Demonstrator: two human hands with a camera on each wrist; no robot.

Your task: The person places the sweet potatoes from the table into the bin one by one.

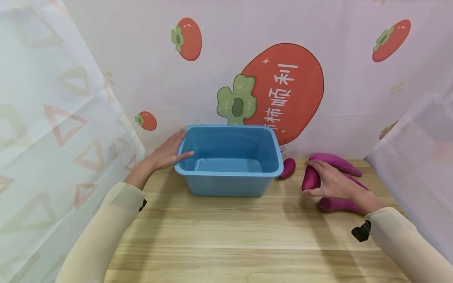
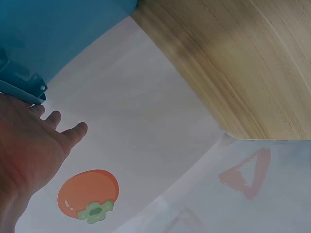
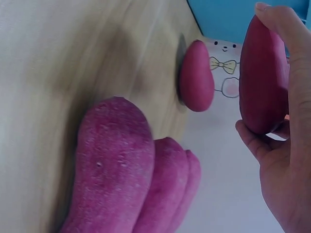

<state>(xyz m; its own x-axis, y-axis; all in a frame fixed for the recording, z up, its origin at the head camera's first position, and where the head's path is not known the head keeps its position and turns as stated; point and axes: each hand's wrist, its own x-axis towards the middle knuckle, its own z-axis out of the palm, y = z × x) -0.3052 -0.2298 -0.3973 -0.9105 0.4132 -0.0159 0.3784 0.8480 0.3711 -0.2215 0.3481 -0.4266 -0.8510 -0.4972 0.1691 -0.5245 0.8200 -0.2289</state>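
A blue plastic tub (image 1: 226,185) stands upright on the wooden table, its inside bare. My left hand (image 1: 167,154) holds the tub's left rim, thumb over the inner side and fingers along the outside. In the left wrist view those fingers (image 2: 73,136) lie below the rim. To the right of the tub, my right hand (image 1: 332,182) grips a purple sweet potato (image 1: 310,179) between thumb and fingers. It looks raised off the table in the right wrist view. A smaller sweet potato (image 1: 288,169) lies close to the tub's right side.
Several longer purple sweet potatoes lie around and under my right hand, one at the back (image 1: 336,162) and one in front (image 1: 334,204). A persimmon-print sheet (image 1: 159,86) hangs behind the table (image 1: 219,236), with more sheeting at both sides.
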